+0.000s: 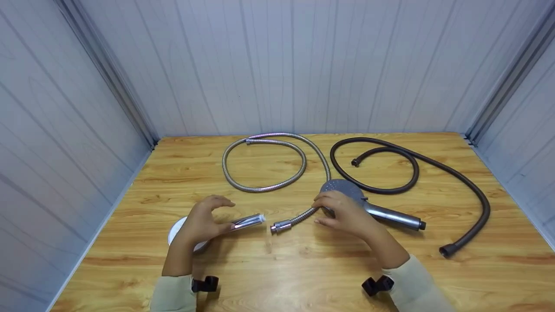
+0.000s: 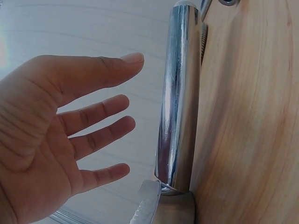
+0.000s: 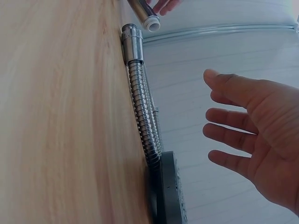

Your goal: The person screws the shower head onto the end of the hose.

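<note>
My left hand [image 1: 203, 222] hovers over a chrome shower head, its fingers spread and apart from the shiny handle [image 2: 177, 98]. The white round face [image 1: 175, 229] of that shower head is partly hidden behind the hand. My right hand [image 1: 342, 213] is held above the silver metal hose [image 1: 303, 215], thumb and fingers parted with nothing between them. The hose's connector end [image 3: 133, 44] lies near the threaded end [image 1: 261, 218] of the chrome handle, with a gap between them. A grey shower head [image 1: 390, 216] lies just beyond the right hand, which covers part of it.
A dark hose [image 1: 481, 203] curls across the right side of the wooden table [image 1: 303, 277]. The silver hose's far loop [image 1: 225, 167] lies at the back. White panel walls [image 1: 277, 65] enclose the back and sides. Black wrist mounts [image 1: 206, 284] sit at both sleeves.
</note>
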`<action>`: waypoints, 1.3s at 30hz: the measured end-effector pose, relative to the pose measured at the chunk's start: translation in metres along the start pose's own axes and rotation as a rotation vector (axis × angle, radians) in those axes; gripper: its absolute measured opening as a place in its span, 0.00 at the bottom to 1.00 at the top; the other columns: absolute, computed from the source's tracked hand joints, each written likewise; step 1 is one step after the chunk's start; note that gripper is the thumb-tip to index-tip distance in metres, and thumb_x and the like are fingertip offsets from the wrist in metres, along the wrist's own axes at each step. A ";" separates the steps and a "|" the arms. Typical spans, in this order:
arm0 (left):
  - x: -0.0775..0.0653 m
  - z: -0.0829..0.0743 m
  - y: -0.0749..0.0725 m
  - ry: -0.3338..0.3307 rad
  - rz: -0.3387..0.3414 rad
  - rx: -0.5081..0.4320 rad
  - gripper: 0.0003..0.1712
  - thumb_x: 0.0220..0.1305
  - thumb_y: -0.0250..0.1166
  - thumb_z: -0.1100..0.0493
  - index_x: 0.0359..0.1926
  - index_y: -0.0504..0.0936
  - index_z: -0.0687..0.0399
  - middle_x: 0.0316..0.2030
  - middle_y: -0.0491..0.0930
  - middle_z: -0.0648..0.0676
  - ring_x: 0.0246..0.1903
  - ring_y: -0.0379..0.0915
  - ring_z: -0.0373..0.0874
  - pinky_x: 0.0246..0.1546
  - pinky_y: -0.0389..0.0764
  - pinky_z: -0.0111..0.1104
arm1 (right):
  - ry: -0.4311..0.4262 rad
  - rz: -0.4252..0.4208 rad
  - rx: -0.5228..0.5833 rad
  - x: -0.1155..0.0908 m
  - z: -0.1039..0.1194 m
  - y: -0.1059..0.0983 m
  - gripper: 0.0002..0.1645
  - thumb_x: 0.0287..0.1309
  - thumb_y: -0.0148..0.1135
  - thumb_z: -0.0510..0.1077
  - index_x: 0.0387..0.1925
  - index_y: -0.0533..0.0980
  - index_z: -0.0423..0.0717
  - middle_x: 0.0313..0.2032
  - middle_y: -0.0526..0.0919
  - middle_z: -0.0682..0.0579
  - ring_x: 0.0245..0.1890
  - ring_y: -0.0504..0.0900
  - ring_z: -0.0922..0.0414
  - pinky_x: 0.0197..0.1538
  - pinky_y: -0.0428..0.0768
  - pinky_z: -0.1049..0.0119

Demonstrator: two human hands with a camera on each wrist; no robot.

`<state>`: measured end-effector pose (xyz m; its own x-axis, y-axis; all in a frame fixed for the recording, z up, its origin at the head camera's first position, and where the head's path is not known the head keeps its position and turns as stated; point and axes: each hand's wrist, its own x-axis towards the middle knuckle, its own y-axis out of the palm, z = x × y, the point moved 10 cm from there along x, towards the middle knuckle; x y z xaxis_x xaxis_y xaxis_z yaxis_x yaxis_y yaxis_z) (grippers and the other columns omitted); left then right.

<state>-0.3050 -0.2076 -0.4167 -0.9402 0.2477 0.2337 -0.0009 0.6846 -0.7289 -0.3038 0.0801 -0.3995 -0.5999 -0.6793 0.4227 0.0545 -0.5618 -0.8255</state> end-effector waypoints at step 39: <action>0.000 0.001 0.028 0.038 0.125 -0.042 0.25 0.50 0.77 0.62 0.51 0.83 0.61 0.49 0.81 0.57 0.52 0.75 0.57 0.54 0.73 0.52 | -0.004 0.054 0.008 -0.002 -0.001 0.022 0.17 0.54 0.72 0.43 0.45 0.80 0.40 0.48 0.80 0.46 0.52 0.76 0.47 0.55 0.74 0.51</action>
<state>-0.3055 -0.1884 -0.4378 -0.9184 0.3585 0.1674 0.1310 0.6747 -0.7264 -0.3028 0.0692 -0.4192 -0.5926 -0.7109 0.3788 0.0937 -0.5279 -0.8441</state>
